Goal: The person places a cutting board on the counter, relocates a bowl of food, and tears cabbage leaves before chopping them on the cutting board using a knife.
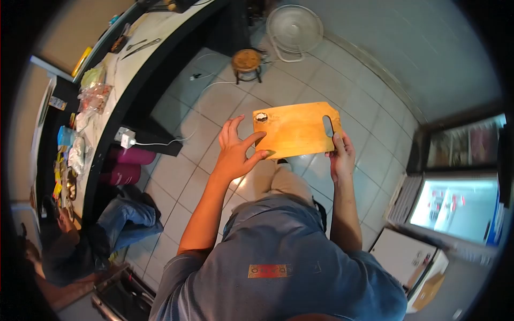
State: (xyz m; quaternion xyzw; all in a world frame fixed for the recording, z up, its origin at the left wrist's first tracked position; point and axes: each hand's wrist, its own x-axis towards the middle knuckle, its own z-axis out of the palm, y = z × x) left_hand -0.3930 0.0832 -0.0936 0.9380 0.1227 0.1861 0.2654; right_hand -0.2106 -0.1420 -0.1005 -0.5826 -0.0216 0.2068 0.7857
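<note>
A wooden cutting board is held up in front of my body, its broad face toward me. It has a slot handle near its right end and a dark-edged whitish spot at its upper left corner. My right hand grips the lower right corner, thumb on the front face below the slot. My left hand is at the left edge with fingers spread. Its thumb and one finger reach over the front face, while the others stick up beside the board.
A long counter at left carries utensils and plastic bags. Another person sits beside it. A small stool and a clear round lid-like object are ahead. A lit glass-front cooler stands at right. A white cable hangs at left.
</note>
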